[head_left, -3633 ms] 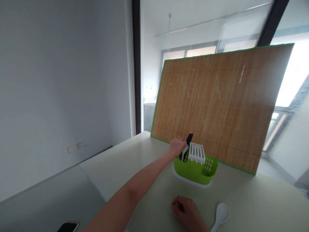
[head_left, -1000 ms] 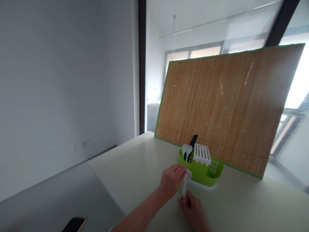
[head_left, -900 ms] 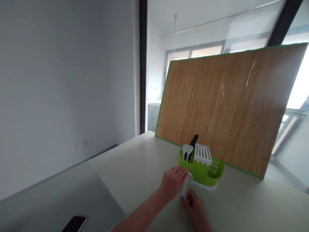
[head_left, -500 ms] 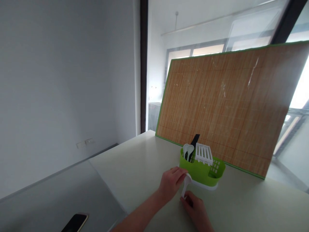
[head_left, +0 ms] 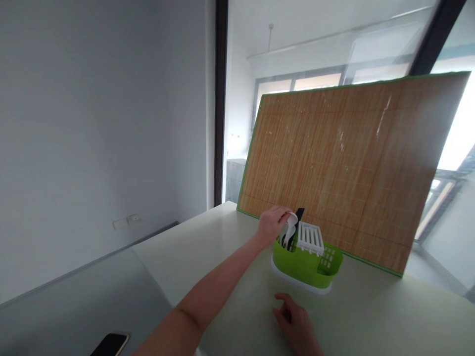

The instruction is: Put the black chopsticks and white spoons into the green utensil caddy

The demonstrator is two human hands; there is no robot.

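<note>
My left hand pinches a white spoon by its bowl end. The spoon points handle down into the left compartment of a green utensil caddy. Other white spoons stand in that compartment, partly covered by my hand and the held spoon. A black-handled utensil rises behind them. Over the caddy's middle sits a white slotted rack. My right hand hovers over or rests on the table in front of the caddy, thumb and forefinger apart, holding nothing.
The caddy stands on a white base tray on the pale table. Behind it leans a large bamboo mat board with a green edge. A phone lies at the lower left on a grey surface.
My left hand has carried the spoon up and away from my right hand, to the caddy's left compartment. My right hand has let go of the spoon's handle and stayed low.
</note>
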